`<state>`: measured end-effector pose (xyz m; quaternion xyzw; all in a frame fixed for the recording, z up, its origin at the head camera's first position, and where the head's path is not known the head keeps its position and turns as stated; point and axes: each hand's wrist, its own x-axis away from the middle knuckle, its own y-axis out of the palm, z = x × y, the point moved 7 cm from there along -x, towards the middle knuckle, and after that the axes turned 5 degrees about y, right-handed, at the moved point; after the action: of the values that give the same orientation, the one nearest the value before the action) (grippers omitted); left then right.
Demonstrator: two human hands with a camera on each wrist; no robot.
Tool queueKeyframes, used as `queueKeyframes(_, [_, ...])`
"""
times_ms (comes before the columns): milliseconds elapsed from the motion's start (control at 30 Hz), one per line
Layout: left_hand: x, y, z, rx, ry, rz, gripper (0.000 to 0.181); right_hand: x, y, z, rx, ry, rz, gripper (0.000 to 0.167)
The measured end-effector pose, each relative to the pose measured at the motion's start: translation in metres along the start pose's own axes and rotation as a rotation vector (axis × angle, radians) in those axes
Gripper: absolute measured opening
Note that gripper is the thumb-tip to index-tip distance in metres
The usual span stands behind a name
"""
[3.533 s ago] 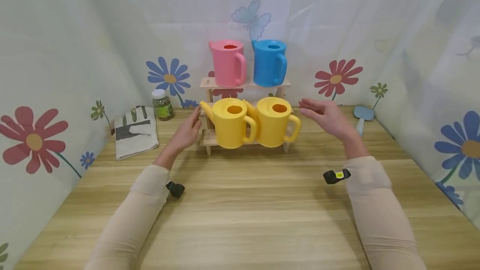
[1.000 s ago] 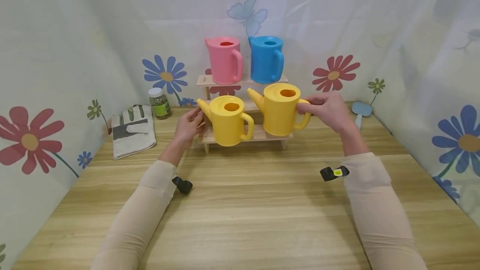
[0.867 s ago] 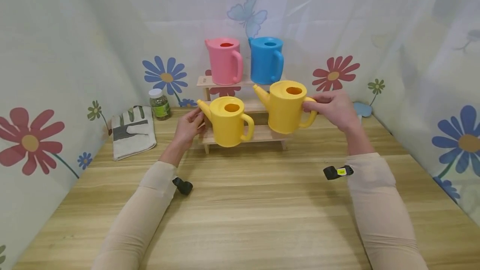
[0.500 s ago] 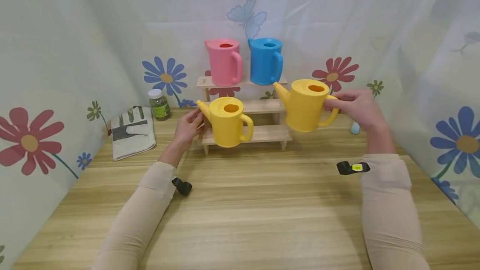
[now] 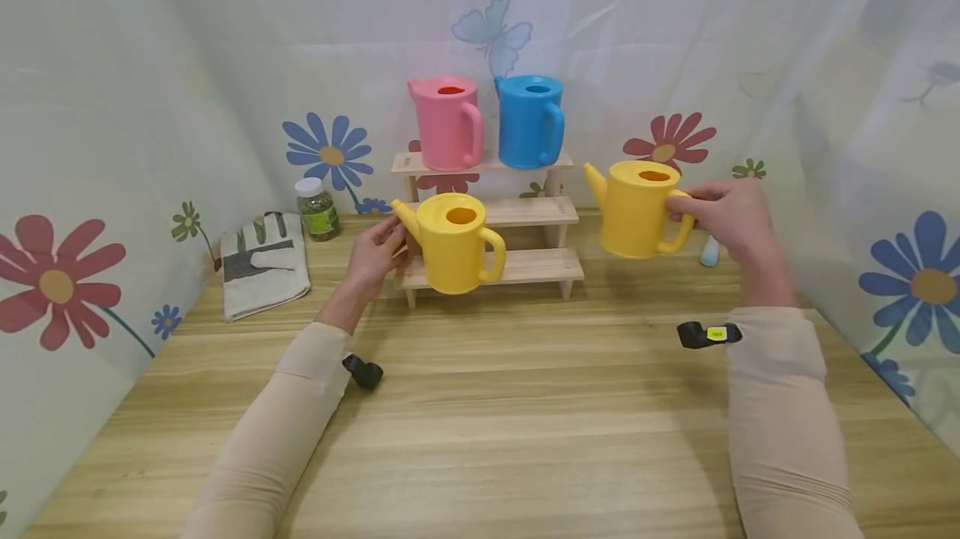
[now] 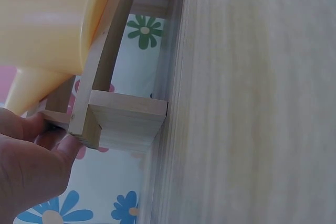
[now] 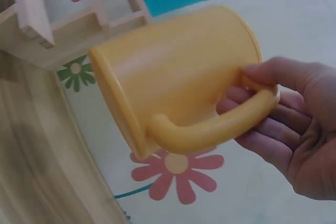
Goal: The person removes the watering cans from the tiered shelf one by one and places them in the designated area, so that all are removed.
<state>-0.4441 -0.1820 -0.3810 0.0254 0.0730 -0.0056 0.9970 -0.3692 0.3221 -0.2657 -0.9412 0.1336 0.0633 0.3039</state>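
In the head view my right hand (image 5: 731,214) grips the handle of a yellow watering can (image 5: 639,210), held upright in the air to the right of the stepped wooden stand (image 5: 528,266). The right wrist view shows the fingers curled round that handle (image 7: 210,129). My left hand (image 5: 372,257) pinches the left end of the stand's lowest step (image 6: 86,114), beside the spout of a second yellow watering can (image 5: 452,247) that stands there. A pink watering can (image 5: 446,127) and a blue watering can (image 5: 528,122) stand on the top step.
At the left lie a folded work glove (image 5: 266,268) and a lidded jar (image 5: 318,210). A pale blue tool handle (image 5: 709,252) shows behind the right hand, the rest of it hidden. A flower-printed curtain (image 5: 600,22) encloses the wooden table (image 5: 510,406).
My right hand has taken the right-hand yellow watering can by its handle, lifted it off the lowest step and carried it right. My left hand has closed on the stand's end and stays there.
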Motion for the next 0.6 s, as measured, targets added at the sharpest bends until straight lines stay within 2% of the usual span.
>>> queueKeyframes(133, [0.0,0.0,0.0,0.006,-0.003,0.001,0.046,-0.004,0.015,0.003,0.048,0.057,0.038,0.049])
queueKeyframes(333, [0.0,0.001,0.0,0.006,-0.002,0.008,0.045,-0.013,0.045,0.018,0.057,0.129,0.071,0.043])
queueKeyframes(600, [0.0,0.0,0.0,0.02,0.001,0.008,0.045,-0.021,0.079,0.032,0.07,0.102,0.106,0.039])
